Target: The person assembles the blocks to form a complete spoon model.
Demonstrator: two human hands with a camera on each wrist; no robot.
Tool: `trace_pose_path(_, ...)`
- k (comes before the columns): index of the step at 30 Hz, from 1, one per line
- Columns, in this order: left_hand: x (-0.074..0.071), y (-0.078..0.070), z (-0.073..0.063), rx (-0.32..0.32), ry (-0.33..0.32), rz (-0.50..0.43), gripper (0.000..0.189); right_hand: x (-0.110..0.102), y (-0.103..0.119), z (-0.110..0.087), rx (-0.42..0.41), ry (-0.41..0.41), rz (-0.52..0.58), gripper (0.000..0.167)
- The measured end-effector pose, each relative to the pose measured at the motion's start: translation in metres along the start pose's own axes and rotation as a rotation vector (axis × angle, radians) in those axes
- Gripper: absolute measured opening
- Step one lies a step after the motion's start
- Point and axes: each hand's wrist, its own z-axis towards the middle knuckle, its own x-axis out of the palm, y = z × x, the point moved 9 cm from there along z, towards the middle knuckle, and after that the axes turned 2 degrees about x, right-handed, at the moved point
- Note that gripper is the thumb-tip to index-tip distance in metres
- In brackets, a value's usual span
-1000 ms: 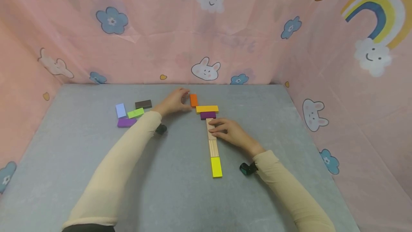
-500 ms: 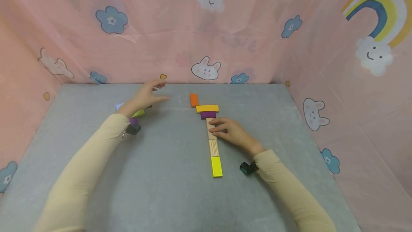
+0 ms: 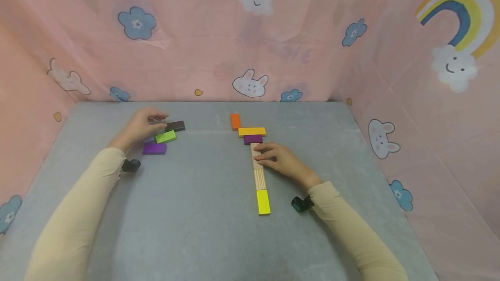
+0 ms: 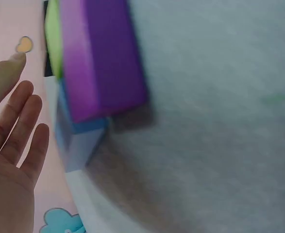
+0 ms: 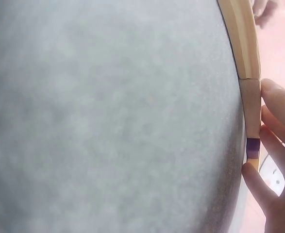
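Note:
My left hand (image 3: 138, 127) hovers over the left group of blocks, fingers relaxed and holding nothing. Its thumb appears near a dark brown block (image 3: 175, 126). A light blue block (image 4: 79, 145) lies mostly hidden beneath that hand in the head view. Close by are a lime green block (image 3: 166, 136) and a purple block (image 3: 154, 148). My right hand (image 3: 285, 161) rests its fingertips on a plain wooden block (image 5: 251, 109). That block is in a line with a striped wooden block (image 3: 259, 179), a bright yellow block (image 3: 263, 202) and a dark purple block (image 3: 253, 140).
An amber block (image 3: 251, 132) lies crosswise behind the dark purple one. At its left end, farther back, is an orange block (image 3: 235, 121). The grey table (image 3: 207, 211) ends at a pink printed cloth (image 3: 175, 68) behind and at the sides.
My left hand has moved left from beside the orange block to above the left group, covering the light blue block. The right hand stays on the plain wooden block.

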Motion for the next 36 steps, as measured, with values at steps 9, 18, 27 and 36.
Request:
trace_pose_path(9,0.008,0.007,-0.002,0.005,0.052,0.064,0.041,0.002,-0.002,0.000,0.006,-0.002,-0.009,0.024)
trace_pose_path(18,0.008,0.011,-0.004,-0.015,0.061,0.064,0.045,0.001,-0.001,0.000,0.022,0.005,-0.003,0.025)
trace_pose_path(27,0.008,0.016,-0.004,-0.063,0.083,0.082,0.041,0.001,-0.003,0.001,0.024,0.010,-0.009,0.024)
trace_pose_path(36,0.007,0.015,-0.004,-0.087,0.092,0.085,0.040,0.001,-0.003,0.001,0.007,0.010,-0.015,0.025)
